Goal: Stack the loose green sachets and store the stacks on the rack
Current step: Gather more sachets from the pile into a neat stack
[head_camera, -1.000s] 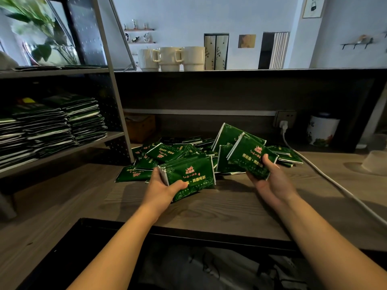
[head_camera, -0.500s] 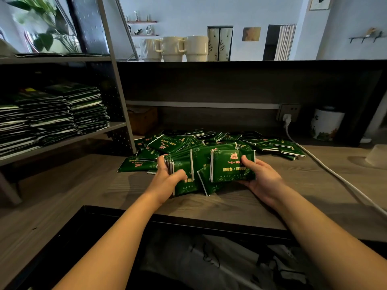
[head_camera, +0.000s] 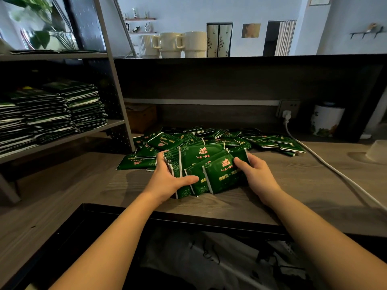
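Note:
A bundle of green sachets [head_camera: 206, 170] stands on edge on the wooden desk [head_camera: 293, 185], fanned and uneven. My left hand [head_camera: 167, 180] grips its left end, thumb across the front. My right hand [head_camera: 254, 173] holds its right end, fingers curled round the sachets. Behind them lies a loose pile of green sachets [head_camera: 230, 139]. On the left, the grey metal rack [head_camera: 117, 101] carries several stacks of green sachets [head_camera: 56, 114] on its middle shelf.
A white power cable [head_camera: 335, 170] runs from a wall socket [head_camera: 288, 114] across the desk's right side. A white jar [head_camera: 326, 120] stands at the back right, mugs [head_camera: 171, 45] on the ledge above. An open black drawer [head_camera: 188, 258] lies below the desk's front edge.
My right hand brought its sachets down against those in my left hand. Both hands now squeeze one bundle together on the desk, closer than half a second ago.

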A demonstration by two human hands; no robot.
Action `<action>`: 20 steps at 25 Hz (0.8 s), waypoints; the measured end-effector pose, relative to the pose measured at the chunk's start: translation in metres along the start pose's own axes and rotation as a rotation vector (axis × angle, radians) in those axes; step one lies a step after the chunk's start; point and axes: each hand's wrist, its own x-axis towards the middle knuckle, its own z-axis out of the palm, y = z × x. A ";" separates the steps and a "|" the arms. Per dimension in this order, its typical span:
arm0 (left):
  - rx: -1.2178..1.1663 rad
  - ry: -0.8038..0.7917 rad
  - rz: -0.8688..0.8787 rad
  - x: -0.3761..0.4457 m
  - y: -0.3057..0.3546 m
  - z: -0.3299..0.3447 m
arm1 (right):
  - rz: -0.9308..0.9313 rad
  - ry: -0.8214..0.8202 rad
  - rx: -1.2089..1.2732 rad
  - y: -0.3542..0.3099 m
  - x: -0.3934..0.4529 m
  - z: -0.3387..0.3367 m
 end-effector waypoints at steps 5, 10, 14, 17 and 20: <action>-0.016 -0.005 0.029 -0.002 0.000 0.000 | -0.157 0.036 -0.050 -0.002 -0.001 -0.003; 0.023 -0.010 0.023 -0.001 0.000 -0.002 | -0.201 -0.007 -0.307 0.003 -0.003 0.009; 0.034 -0.019 0.026 -0.005 0.003 -0.002 | -0.087 -0.034 -0.351 0.003 -0.001 0.007; 0.047 -0.020 0.019 -0.005 0.002 -0.002 | -0.109 -0.059 -0.371 0.003 -0.003 0.006; 0.070 -0.017 0.020 -0.004 0.002 -0.002 | -0.140 -0.064 -0.363 0.004 -0.002 0.007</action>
